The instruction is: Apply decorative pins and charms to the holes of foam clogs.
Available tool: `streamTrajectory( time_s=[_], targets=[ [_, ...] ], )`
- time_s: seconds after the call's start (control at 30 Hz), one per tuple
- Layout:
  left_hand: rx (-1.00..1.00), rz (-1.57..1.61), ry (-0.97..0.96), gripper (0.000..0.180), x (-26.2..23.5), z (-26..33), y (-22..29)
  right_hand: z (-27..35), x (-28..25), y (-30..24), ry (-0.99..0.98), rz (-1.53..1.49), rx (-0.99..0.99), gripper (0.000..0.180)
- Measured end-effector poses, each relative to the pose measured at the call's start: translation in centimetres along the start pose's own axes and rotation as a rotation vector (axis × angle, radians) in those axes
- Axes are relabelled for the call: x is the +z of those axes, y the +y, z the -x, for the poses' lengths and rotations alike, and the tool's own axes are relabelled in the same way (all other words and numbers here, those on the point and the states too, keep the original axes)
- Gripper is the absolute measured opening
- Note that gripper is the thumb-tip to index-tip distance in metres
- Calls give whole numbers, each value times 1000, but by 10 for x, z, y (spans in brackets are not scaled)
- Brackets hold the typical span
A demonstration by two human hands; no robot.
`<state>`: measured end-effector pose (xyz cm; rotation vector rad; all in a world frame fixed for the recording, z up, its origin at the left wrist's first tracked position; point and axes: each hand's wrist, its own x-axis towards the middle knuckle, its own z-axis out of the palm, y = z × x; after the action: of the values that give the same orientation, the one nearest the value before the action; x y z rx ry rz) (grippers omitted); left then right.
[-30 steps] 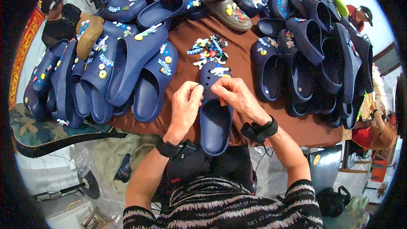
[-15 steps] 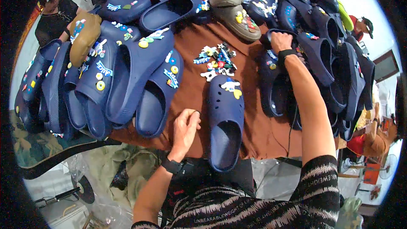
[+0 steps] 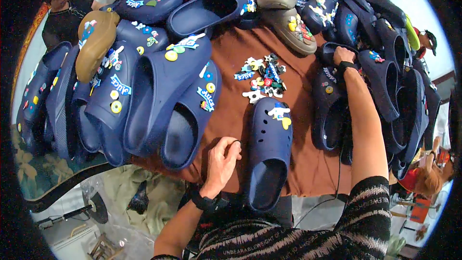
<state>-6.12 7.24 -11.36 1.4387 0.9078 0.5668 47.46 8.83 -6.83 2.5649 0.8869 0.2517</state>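
Navy foam clog (image 3: 268,156), two charms on its toe, lying centre-near on brown-clothed bench (image 3: 308,173). Left hand (image 3: 222,159) loosely curled beside it, empty. Right hand (image 3: 342,55) far right, closed over another navy clog's rim (image 3: 332,48), reaching for stock. Loose charm pile (image 3: 263,76) beyond.

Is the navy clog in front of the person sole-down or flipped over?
Sole-down: the navy clog shows its foot opening, holes and charms on top.

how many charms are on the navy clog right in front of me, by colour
white charm: 1
yellow charm: 1
total on the navy clog: 2
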Motion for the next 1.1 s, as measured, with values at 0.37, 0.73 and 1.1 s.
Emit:
streamTrajectory(
  time_s=[0.37, 0.73, 1.1],
  targets=[
    [49, 176, 22, 22, 0, -1, -17, 153, -97, -46, 36, -822, -617, 30],
    [186, 29, 434, 13, -111, 83, -13, 335, 5, -56, -384, -1798, -170, 21],
    [389, -773, 623, 19, -166, 34, -36, 331, 43, -65, -405, -1921, -110, 18]
  ],
)
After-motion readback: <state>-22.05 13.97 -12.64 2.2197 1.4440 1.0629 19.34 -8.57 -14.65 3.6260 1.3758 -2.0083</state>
